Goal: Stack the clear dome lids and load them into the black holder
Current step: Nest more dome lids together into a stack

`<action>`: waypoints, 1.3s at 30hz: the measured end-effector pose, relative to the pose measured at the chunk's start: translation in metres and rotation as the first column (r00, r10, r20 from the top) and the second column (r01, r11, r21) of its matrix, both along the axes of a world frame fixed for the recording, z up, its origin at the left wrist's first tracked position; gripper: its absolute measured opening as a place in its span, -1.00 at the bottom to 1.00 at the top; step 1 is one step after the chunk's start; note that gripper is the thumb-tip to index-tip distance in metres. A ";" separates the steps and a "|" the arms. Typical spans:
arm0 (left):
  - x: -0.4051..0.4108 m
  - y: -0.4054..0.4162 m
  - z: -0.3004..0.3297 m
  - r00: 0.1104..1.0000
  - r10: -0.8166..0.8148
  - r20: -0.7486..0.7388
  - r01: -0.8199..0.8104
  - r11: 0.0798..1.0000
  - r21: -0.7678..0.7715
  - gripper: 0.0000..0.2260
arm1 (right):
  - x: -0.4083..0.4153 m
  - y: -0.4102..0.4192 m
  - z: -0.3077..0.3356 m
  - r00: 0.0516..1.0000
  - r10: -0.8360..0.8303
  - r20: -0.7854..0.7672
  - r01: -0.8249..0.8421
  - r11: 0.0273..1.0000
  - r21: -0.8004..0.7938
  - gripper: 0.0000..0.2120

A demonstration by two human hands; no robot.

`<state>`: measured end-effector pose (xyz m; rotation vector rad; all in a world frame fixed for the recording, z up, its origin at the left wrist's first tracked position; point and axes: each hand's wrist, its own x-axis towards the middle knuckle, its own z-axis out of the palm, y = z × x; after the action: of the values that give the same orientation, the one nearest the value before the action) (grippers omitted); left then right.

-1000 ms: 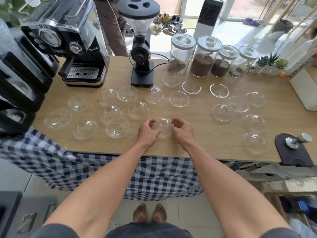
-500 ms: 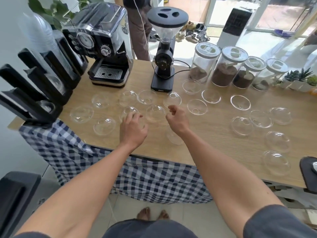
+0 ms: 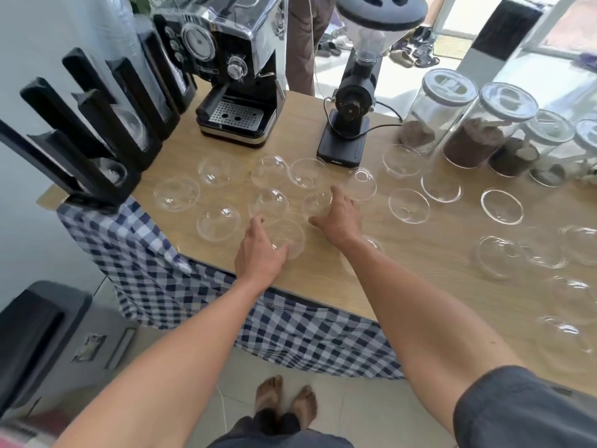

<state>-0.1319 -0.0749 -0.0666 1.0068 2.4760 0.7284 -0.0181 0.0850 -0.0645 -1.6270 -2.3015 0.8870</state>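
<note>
Clear plastic dome lids (image 3: 176,194) lie scattered over the wood-grain counter (image 3: 420,270), some dome up, some rim up. Your left hand (image 3: 260,253) reaches forward palm down, fingers curled over one lid (image 3: 289,236) near the front edge, holding it. Your right hand (image 3: 339,215) stretches further, fingers straight and relaxed, fingertips touching another lid (image 3: 315,202); a third lid (image 3: 371,245) shows partly under that wrist. The black holder (image 3: 97,134), with slanted rectangular slots, stands at the counter's left end, well apart from both hands. A checked cloth (image 3: 193,286) hangs below the edge.
</note>
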 end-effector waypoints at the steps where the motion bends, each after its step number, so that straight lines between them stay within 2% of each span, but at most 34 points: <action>1: 0.001 0.000 -0.001 0.999 0.037 0.031 -0.038 0.999 0.005 -0.33 | 0.001 0.000 -0.001 1.000 -0.010 0.004 0.010 1.000 0.001 -0.11; 3: 0.003 0.002 -0.002 0.990 0.092 0.105 -0.094 0.995 0.017 -0.47 | 0.006 -0.003 0.001 1.000 -0.027 -0.015 0.028 1.000 0.009 -0.09; 6: 0.001 0.003 0.000 0.963 0.112 0.246 -0.127 0.991 0.048 -0.85 | 0.022 -0.011 0.010 0.987 -0.077 -0.141 0.077 0.997 -0.003 -0.12; 8: 0.002 0.006 0.009 0.920 0.090 0.382 -0.133 0.987 0.089 -0.95 | 0.038 -0.018 0.018 0.966 -0.123 -0.226 0.126 0.992 -0.001 -0.16; 11: 0.005 0.014 0.026 0.797 0.045 0.602 -0.163 0.976 0.142 -0.93 | 0.066 -0.032 0.030 0.943 -0.164 -0.288 0.184 0.982 0.045 -0.19; 13: 0.009 0.020 0.034 0.720 0.019 0.693 -0.191 0.967 0.172 -0.88 | 0.082 -0.044 0.033 0.940 -0.172 -0.296 0.202 0.977 0.071 -0.21; 17: 0.019 0.032 0.043 0.606 -0.012 0.795 -0.225 0.957 0.186 -0.49 | 0.105 -0.070 0.026 0.942 -0.216 -0.255 0.240 0.968 0.069 -0.18; 20: 0.028 0.040 0.052 0.531 -0.049 0.846 -0.251 0.944 0.213 -0.50 | 0.113 -0.085 0.014 0.950 -0.236 -0.203 0.252 0.966 0.058 -0.18; 23: 0.037 0.044 0.059 0.514 -0.120 0.849 -0.236 0.932 0.274 -0.62 | 0.115 -0.092 0.004 0.947 -0.263 -0.183 0.274 0.961 0.038 -0.18; 25: 0.042 0.045 0.063 0.504 -0.156 0.849 -0.211 0.932 0.296 -0.49 | 0.115 -0.094 -0.001 0.943 -0.276 -0.187 0.284 0.959 0.017 -0.18; 27: 0.047 0.047 0.064 0.528 -0.204 0.825 -0.166 0.927 0.335 -0.46 | 0.114 -0.094 -0.004 0.941 -0.279 -0.192 0.285 0.958 0.005 -0.19; 30: 0.055 0.050 0.064 0.544 -0.283 0.790 -0.087 0.917 0.389 -0.66 | 0.114 -0.094 -0.007 0.938 -0.283 -0.199 0.289 0.957 0.002 -0.17; 32: 0.059 0.054 0.061 0.575 -0.302 0.760 -0.035 0.919 0.392 -0.70 | 0.117 -0.095 -0.004 0.933 -0.287 -0.219 0.288 0.957 -0.028 -0.11; 35: 0.066 0.063 0.054 0.666 -0.326 0.671 0.067 0.922 0.381 -0.42 | 0.129 -0.098 0.005 0.917 -0.312 -0.249 0.307 0.950 -0.058 -0.12; 37: 0.074 0.064 0.048 0.743 -0.383 0.549 0.182 0.905 0.385 -0.21 | 0.142 -0.097 0.012 0.897 -0.359 -0.258 0.359 0.932 -0.046 -0.21; 39: 0.083 0.062 0.039 0.795 -0.475 0.377 0.341 0.864 0.370 -0.09 | 0.158 -0.093 0.018 0.857 -0.440 -0.267 0.444 0.895 -0.050 -0.30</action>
<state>-0.0490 -0.0130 -0.0274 1.2527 1.6938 1.0473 0.1394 -0.0082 -0.0465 -1.7924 -1.6470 0.9077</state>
